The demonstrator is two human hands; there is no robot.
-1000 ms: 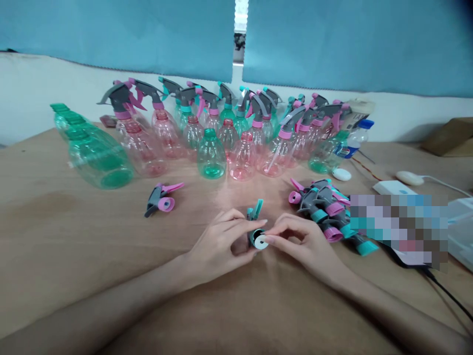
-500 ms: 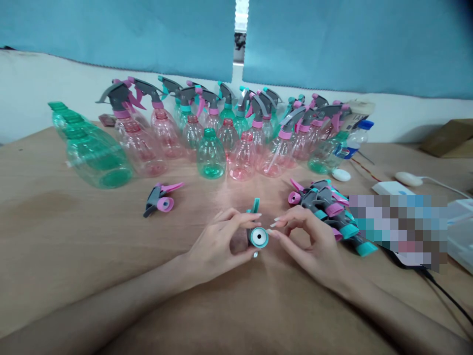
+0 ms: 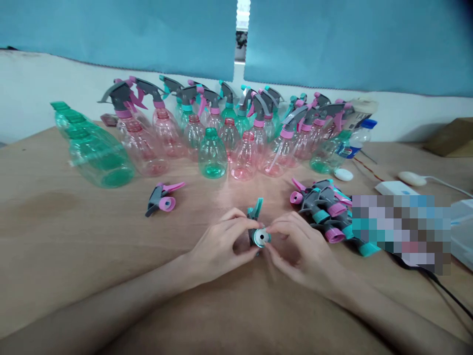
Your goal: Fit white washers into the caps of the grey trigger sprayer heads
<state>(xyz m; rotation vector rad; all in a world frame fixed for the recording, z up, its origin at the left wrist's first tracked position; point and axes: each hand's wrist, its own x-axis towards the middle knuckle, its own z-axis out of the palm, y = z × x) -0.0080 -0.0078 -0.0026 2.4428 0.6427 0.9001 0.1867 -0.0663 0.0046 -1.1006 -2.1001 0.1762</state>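
My left hand (image 3: pixel 221 244) pinches a grey and teal trigger spray head (image 3: pixel 254 215) just above the table, its round collar opening facing me. Inside the teal collar shows a white disc (image 3: pixel 262 237) with a dark hole in its middle. On the other side, my right hand (image 3: pixel 301 251) has thumb and forefinger closed on the rim of the same collar. To the left lies a loose pink and grey spray head (image 3: pixel 161 199). Beyond my right hand is a pile of pink, teal and grey spray heads (image 3: pixel 334 209).
Several pink and green bottles stand across the back, such as a green bottle (image 3: pixel 212 155) and a pink bottle (image 3: pixel 244 158). Green bottles (image 3: pixel 101 160) lean at the left. At the right are a blue-capped bottle (image 3: pixel 364 133), a white mouse (image 3: pixel 412 178), cables and a blurred patch.
My right hand has moved left, from just beside the collar onto its rim, and its fingers have closed there. My left hand keeps hold of the spray head.
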